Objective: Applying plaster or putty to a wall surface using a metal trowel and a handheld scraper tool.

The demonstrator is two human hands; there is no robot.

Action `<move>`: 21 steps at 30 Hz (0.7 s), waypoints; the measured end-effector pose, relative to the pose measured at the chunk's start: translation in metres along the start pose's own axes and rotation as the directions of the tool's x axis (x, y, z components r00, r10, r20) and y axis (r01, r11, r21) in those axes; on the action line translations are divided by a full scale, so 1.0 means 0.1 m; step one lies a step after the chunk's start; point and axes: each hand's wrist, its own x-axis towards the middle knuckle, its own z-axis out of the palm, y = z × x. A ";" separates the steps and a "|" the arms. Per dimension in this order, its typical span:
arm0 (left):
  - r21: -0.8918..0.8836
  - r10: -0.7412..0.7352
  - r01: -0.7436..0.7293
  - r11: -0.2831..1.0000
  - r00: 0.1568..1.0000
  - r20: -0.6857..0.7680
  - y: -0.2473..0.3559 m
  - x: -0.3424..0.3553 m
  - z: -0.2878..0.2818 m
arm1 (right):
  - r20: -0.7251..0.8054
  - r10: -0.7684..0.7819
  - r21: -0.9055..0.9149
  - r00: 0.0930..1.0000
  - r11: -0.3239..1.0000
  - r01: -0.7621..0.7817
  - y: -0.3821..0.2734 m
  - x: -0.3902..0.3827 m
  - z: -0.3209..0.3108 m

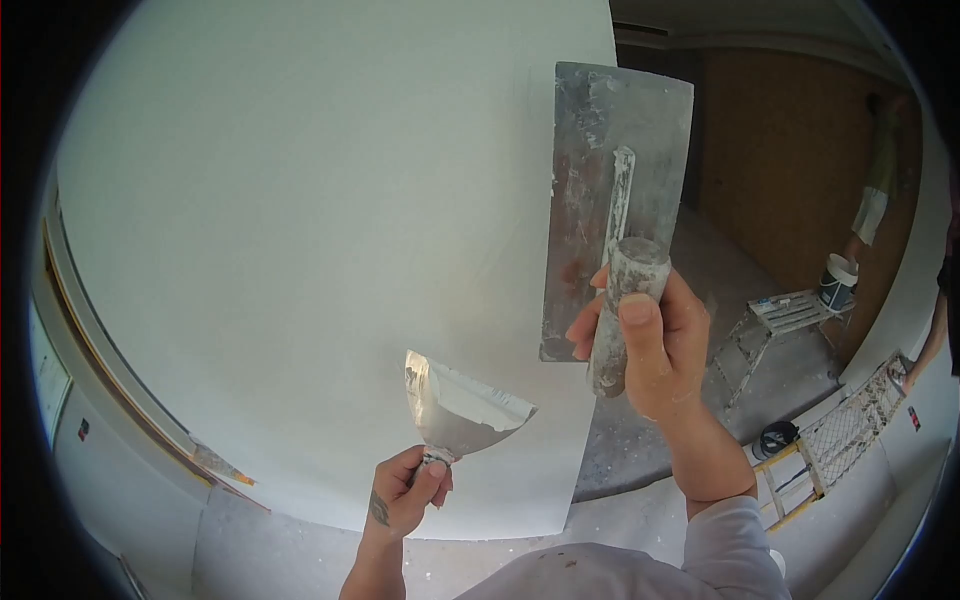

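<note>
My right hand (660, 335) is wrapped round the thick, plaster-smeared handle of a plastering trowel (655, 150). The trowel's long rectangular steel blade stands upright by the wall's right edge, its handle side turned to me; whether it touches the wall I cannot tell. Lower and to the left, my left hand (407, 492) grips a putty knife (455, 405) by its short handle. Its wide, flared blade points up and carries white filler along the edge. Both tools are in front of a smooth, pale wall (300, 220).
Past the wall's right edge, a metal step platform (795, 312) bears a white-and-dark bucket (838, 282). Nearer lie a dark bucket (777, 438) and a yellow-framed platform (800, 480). Other people stand at the far right. The grey floor (640, 410) is speckled white.
</note>
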 end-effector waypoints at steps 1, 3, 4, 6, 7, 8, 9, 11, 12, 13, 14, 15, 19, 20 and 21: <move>-0.003 -0.009 0.009 1.000 1.000 -0.008 0.00 0.01 -0.01 | -0.014 0.025 0.016 1.000 1.000 -0.025 -0.01 0.08 0.03; -0.012 -0.017 0.017 1.000 1.000 -0.010 -0.01 0.02 -0.01 | -0.023 0.011 -0.031 1.000 0.999 -0.012 0.01 0.23 0.08; -0.001 -0.010 0.010 1.000 0.999 -0.039 -0.04 0.00 -0.01 | -0.032 -0.001 -0.072 0.999 0.997 -0.001 0.02 0.26 0.10; 0.004 -0.001 0.001 1.000 0.998 -0.059 -0.08 -0.03 -0.03 | -0.048 0.031 -0.063 0.998 0.997 -0.034 -0.01 0.29 0.15; 0.006 0.006 -0.006 1.000 0.998 -0.059 -0.09 -0.04 -0.06 | -0.057 0.064 -0.042 0.996 0.997 -0.066 -0.02 0.30 0.17; 0.008 0.013 -0.013 1.000 0.998 -0.058 -0.11 -0.05 -0.07 | -0.058 0.062 -0.049 0.996 0.997 -0.065 0.01 0.32 0.18; 0.003 0.015 -0.015 1.000 0.999 -0.053 -0.12 -0.06 -0.08 | -0.080 0.052 -0.089 0.995 0.994 -0.059 0.06 0.34 0.17; -0.013 0.014 -0.015 1.000 0.998 -0.054 -0.16 -0.09 -0.12 | -0.100 0.045 -0.130 0.994 0.990 -0.058 0.08 0.33 0.19; -0.017 0.012 -0.013 1.000 0.999 -0.050 -0.17 -0.09 -0.13 | -0.155 0.034 -0.114 0.987 0.992 -0.052 0.07 0.31 0.16; -0.020 0.002 -0.003 1.000 0.999 -0.046 -0.17 -0.10 -0.15 | -0.210 0.024 -0.099 0.977 0.994 -0.046 0.06 0.30 0.14; -0.023 -0.009 0.008 1.000 0.999 -0.041 -0.17 -0.10 -0.17 | -0.242 0.028 -0.088 0.970 0.995 -0.050 0.07 0.28 0.09; -0.029 -0.011 0.010 1.000 0.999 -0.035 -0.19 -0.12 -0.18 | -0.243 0.028 -0.096 0.970 0.994 -0.053 0.09 0.20 0.02; -0.153 -0.063 0.088 0.984 0.985 0.158 -0.29 -0.12 -0.26 | -0.122 -0.087 0.108 0.989 0.989 0.100 0.13 -0.22 -0.17; -0.189 -0.075 0.128 0.974 0.961 0.266 -0.35 -0.10 -0.24 | -0.117 0.064 0.228 0.991 0.973 -0.036 0.13 -0.34 -0.31; -0.195 -0.074 0.130 0.972 0.960 0.269 -0.43 -0.09 -0.20 | -0.096 0.213 0.343 0.972 0.924 -0.168 0.14 -0.46 -0.44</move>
